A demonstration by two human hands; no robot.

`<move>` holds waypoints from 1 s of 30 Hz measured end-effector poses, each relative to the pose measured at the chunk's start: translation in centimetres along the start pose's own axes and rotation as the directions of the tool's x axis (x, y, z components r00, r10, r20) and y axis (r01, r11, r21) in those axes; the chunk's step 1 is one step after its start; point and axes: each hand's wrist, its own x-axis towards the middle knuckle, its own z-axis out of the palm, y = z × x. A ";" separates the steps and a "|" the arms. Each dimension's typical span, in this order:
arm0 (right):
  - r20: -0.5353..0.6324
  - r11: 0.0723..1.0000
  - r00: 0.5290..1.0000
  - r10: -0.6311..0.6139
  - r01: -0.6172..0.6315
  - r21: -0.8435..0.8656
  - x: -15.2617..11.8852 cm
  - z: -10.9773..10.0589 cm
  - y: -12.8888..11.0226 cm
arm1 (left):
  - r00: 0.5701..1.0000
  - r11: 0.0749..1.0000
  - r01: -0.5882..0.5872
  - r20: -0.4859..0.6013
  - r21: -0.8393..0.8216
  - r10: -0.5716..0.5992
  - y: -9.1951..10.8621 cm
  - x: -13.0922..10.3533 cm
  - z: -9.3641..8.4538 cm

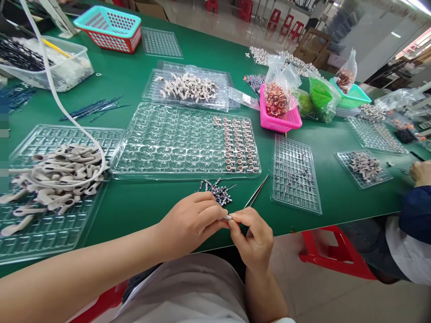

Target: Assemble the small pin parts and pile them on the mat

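My left hand (188, 222) and my right hand (254, 235) meet at the table's front edge. Both are closed, their fingertips pinching a small pale piece (227, 217) between them; fingers hide most of it. Metal tweezers (256, 192) stick out beyond my right hand; whether they lie on the table or rest in that hand, I cannot tell. Just past my left fingers is a small heap of dark, striped, wired parts (220, 194). Behind it lies a clear moulded tray (168, 139), its right-hand columns filled with beige earphone-like shells (239, 144).
Beige stemmed shells (67, 172) are heaped on a tray at left, crossed by a white cable (57, 94). More shells (190, 86) lie on stacked trays behind. A pink basket (281, 122) holds bagged copper-coloured parts. At right are another tray (296, 175) and a co-worker's arm (417, 202).
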 end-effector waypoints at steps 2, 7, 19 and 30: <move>-0.002 1.000 1.000 0.004 -0.004 0.000 0.0 0.0 0.0 | 0.999 0.999 0.039 -0.003 -0.024 -0.039 0.0 0.0 0.1; 0.010 1.000 1.000 0.014 -0.014 -0.003 -0.3 -0.1 0.2 | 0.986 0.983 0.165 0.040 -0.083 -0.162 0.1 -0.2 -0.1; -0.111 0.974 0.970 0.217 -0.223 -0.039 -0.9 0.0 0.7 | 0.963 0.961 0.269 0.053 -0.072 -0.265 0.3 -0.4 -0.7; -0.063 0.973 0.983 0.172 -0.180 -0.143 -0.9 -0.5 1.0 | 0.968 0.964 0.229 0.069 0.135 -0.240 0.9 0.3 -2.2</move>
